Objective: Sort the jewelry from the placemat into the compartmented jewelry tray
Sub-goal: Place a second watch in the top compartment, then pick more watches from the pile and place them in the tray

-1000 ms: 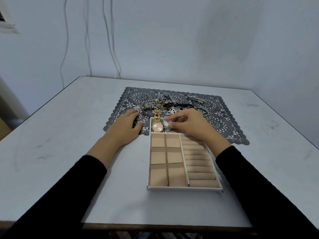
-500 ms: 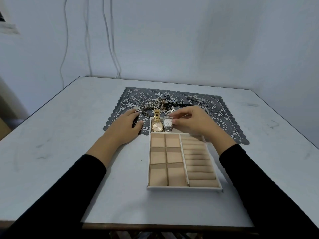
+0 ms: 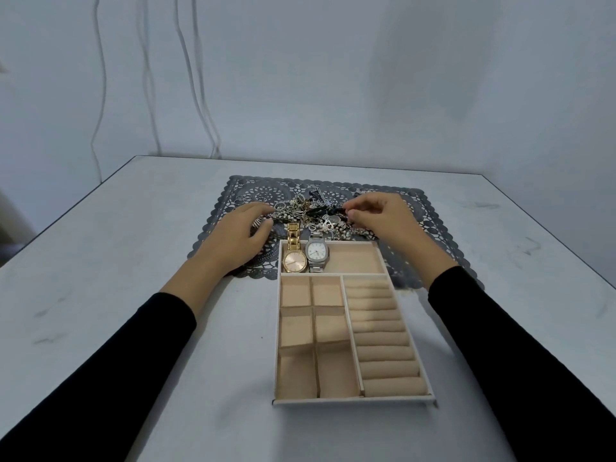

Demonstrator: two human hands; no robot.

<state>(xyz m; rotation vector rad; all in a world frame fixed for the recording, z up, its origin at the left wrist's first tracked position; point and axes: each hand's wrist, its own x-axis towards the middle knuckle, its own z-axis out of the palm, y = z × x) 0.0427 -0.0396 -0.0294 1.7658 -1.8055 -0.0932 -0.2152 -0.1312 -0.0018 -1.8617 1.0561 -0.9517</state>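
Observation:
A beige compartmented jewelry tray [image 3: 346, 400] lies on the table, its far end on the dark lace placemat [image 3: 430, 215]. In the tray's wide far compartment a gold watch [image 3: 294, 258] and a silver watch [image 3: 317, 251] lie side by side at the left. A tangled pile of jewelry [image 3: 306, 211] sits on the placemat just beyond the tray. My left hand [image 3: 240, 236] rests flat on the mat at the pile's left edge, fingers relaxed. My right hand [image 3: 380, 216] hovers over the pile's right side, thumb and forefinger pinching a black piece [image 3: 328, 211].
The tray's small square compartments and ring rolls [image 3: 383, 335] hold nothing. A few loose rings [image 3: 243, 200] lie at the mat's far left. The grey table [image 3: 116, 261] meets a wall behind, with thin cables [image 3: 200, 95] hanging down it.
My right hand has let go of the silver watch in the tray and moved up to the pile on the mat. My left hand has slid slightly forward toward the pile.

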